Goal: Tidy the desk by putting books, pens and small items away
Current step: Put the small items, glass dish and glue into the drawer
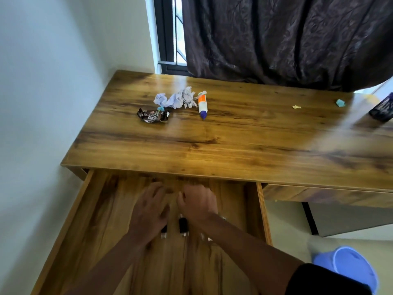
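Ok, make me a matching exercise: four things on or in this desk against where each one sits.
Things:
1. glue bottle
2. snack wrapper
3. black pens
4. blue scrap

Places:
A. in the open drawer, beneath the hands
B. far right of the desktop
C. right of the crumpled paper
D. in front of the crumpled paper, left side

Pairs: 1-C, 2-D, 3-A, 4-B

Home rm: desk (234, 135), curtain (287, 39).

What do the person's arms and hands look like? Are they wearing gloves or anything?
No gloves. The left hand and right hand are bare, with no rings, watch or bands showing. Both forearms are bare too. A black sleeve covers the right upper arm.
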The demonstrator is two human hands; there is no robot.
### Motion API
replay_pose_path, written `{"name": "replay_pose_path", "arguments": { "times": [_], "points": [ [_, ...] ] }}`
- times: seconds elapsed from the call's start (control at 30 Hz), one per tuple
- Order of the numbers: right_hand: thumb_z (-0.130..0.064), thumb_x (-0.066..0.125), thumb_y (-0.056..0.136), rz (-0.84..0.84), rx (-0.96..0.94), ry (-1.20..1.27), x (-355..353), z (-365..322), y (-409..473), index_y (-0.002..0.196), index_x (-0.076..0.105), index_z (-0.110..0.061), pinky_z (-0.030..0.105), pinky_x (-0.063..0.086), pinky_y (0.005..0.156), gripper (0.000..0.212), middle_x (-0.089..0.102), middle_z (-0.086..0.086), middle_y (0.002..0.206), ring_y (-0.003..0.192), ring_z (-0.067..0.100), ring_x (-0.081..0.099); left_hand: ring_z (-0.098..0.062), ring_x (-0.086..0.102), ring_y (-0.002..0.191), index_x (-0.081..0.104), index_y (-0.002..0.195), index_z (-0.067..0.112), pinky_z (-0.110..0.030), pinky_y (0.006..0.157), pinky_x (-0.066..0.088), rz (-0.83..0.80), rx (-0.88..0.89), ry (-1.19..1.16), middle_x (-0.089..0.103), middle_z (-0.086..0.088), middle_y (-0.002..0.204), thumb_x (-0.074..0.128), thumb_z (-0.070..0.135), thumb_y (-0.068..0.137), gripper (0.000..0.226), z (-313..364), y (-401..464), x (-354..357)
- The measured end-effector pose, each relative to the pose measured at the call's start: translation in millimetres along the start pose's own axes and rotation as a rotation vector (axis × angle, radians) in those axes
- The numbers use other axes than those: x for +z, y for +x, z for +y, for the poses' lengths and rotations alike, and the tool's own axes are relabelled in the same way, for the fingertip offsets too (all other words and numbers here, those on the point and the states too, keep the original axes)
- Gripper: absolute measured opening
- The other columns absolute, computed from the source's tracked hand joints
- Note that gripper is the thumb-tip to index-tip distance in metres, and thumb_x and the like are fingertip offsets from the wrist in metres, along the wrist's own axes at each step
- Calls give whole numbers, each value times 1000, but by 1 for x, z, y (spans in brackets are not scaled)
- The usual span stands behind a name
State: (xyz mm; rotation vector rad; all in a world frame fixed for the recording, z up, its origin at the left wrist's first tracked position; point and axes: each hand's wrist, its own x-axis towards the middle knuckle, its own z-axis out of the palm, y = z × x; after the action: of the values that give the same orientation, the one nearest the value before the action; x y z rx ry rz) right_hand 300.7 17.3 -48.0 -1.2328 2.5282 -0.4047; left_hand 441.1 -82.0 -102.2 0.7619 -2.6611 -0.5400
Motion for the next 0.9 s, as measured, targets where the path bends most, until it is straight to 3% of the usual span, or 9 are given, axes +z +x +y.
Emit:
{"name": "replay_pose_path", "arguments": {
  "times": [0.17, 0.33, 0.43, 0.6, 0.77, 0.9],
  "points": [
    [-40, 50, 100, 147, -31, -39, -39, 5, 53, 91, 64, -20, 39, 60, 67, 26, 67, 2, 84, 74, 24, 67, -23, 52, 116, 63, 124, 20, -37, 97, 48, 122, 24, 23, 55, -3, 130, 78, 30, 81, 47, 17, 77, -19],
    [-32, 56, 98, 202, -36, -38, -60, 18, 119, 104, 65, -18, 38, 56, 75, 18, 68, 7, 106, 94, 29, 67, -26, 38, 142, 45, 147, 27, -44, 116, 35, -174, -115, 142, 41, -3, 155, 61, 63, 85, 73, 19, 147, -27],
    [-28, 60, 98, 215, -29, -50, -65, 30, 161, 121, 62, -15, 37, 53, 83, 27, 62, 10, 121, 109, 28, 62, -27, 27, 151, 32, 155, 31, -46, 121, 28, -316, -129, 232, 25, -3, 166, 60, 76, 77, 94, 18, 177, -31],
    [-25, 63, 95, 197, 2, -41, -65, 46, 219, 139, 53, -14, 40, 54, 92, 47, 56, 15, 133, 119, 31, 57, -27, 32, 148, 35, 154, 31, -44, 116, 38, -454, -149, 288, 26, 1, 166, 73, 76, 69, 104, 24, 196, -37],
    [-26, 66, 95, 239, 91, 116, -67, 58, 259, 144, 44, -15, 34, 45, 78, 55, 50, 16, 135, 115, 32, 58, -25, 39, 141, 42, 151, 30, -42, 110, 41, -430, -135, 288, 35, 1, 160, 79, 73, 65, 103, 27, 199, -40],
    [-31, 72, 93, 305, 200, 218, -65, 62, 282, 138, 43, -14, 33, 41, 73, 56, 57, 15, 127, 109, 30, 60, -21, 39, 140, 41, 153, 33, -41, 110, 40, -413, -148, 266, 36, 6, 157, 78, 76, 62, 107, 24, 200, -40]
  ]
}}
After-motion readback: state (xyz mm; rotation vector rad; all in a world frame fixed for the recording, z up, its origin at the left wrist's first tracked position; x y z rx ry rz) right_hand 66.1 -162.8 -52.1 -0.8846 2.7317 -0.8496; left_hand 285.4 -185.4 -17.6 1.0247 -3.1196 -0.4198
